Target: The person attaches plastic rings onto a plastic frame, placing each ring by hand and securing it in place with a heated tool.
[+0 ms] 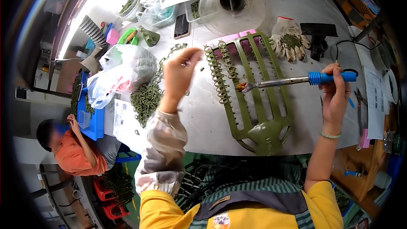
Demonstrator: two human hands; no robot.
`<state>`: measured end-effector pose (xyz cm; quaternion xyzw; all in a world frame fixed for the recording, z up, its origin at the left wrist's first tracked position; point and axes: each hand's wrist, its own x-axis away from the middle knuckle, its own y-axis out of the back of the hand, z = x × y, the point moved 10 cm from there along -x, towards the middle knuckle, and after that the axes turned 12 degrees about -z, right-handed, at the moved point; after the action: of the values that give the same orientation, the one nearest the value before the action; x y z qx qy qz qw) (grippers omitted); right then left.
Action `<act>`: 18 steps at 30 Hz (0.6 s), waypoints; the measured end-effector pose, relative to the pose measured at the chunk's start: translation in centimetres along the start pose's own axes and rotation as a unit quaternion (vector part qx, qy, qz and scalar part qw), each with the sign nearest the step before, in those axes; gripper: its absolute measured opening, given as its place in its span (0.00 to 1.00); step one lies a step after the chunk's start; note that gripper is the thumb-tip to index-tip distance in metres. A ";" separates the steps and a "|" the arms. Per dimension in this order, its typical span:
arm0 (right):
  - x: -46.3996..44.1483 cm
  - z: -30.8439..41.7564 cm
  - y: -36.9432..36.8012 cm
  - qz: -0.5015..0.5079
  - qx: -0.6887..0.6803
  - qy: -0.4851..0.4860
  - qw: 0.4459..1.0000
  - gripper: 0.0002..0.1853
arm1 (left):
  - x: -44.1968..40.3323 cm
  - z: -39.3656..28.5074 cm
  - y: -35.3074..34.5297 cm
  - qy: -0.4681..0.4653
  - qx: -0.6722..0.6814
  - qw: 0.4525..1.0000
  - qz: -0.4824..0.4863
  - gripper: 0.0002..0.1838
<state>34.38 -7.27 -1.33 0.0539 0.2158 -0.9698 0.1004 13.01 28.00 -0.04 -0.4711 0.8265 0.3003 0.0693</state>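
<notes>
My right hand (335,87) is closed round the blue handle of a soldering-iron-like tool (284,81), whose dark, crusted tip lies over the green plastic frame (255,93). Small green rings line the left bars of this frame, which rests on the table. Raised left of the frame is my left hand (181,70), its fingers bent together; what they hold, if anything, is too small to make out. A pile of green rings (146,101) spreads beside my left forearm. Under the frame's top end shows a pink block (231,37).
A stained glove (290,40), a black stand (318,38) and a clear round cover (212,12) stand beyond the frame. Plastic bag (127,70), phone (182,26) and green funnel (149,37) are at left. Pliers (360,97) lie right. Another person (80,152) sits far left.
</notes>
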 end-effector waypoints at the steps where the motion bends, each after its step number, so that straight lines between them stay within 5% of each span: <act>1: 0.1 0.0 0.1 0.003 0.002 -0.002 1.000 0.12 | -0.9 2.2 1.3 0.003 -0.115 0.993 0.000 0.11; 2: 0.1 0.0 0.1 0.007 0.004 -0.003 1.000 0.12 | -1.6 4.5 2.7 0.005 -0.229 0.974 -0.001 0.12; 4: 0.1 0.1 -0.2 0.014 0.006 -0.002 1.000 0.12 | -0.8 7.9 2.4 -0.169 -0.413 0.893 0.064 0.15; 11: 0.8 0.7 -0.7 0.013 0.015 0.005 1.000 0.12 | 1.5 10.9 2.8 -0.178 -0.370 0.911 0.052 0.17; 18: 0.9 0.9 -0.6 0.012 0.022 0.013 1.000 0.11 | 1.8 6.3 6.0 -0.033 -0.139 0.988 -0.052 0.10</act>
<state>33.28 -7.33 -0.39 0.0716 0.1950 -0.9722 0.1079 6.07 32.43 -3.26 -0.5083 0.7482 0.4240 0.0462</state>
